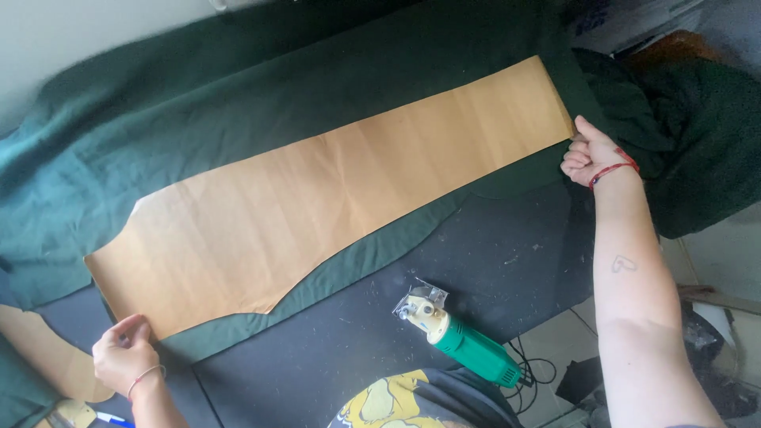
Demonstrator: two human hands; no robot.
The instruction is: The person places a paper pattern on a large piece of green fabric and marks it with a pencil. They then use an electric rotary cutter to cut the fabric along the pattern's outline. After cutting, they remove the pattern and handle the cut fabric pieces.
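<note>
A long tan paper pattern (333, 190) lies flat on dark green fabric (158, 119) spread over a black table (491, 261). My left hand (123, 353) rests on the pattern's near left corner, fingers curled against the paper edge. My right hand (590, 152), with a red cord at the wrist, pinches the pattern's far right corner where it meets the green cloth. Both hands hold the paper down at its two ends.
A green electric rotary fabric cutter (456, 333) lies on the table near me, its cable trailing off the right edge. More green fabric (697, 135) is heaped at the right. Another tan pattern piece (40, 349) lies at the lower left.
</note>
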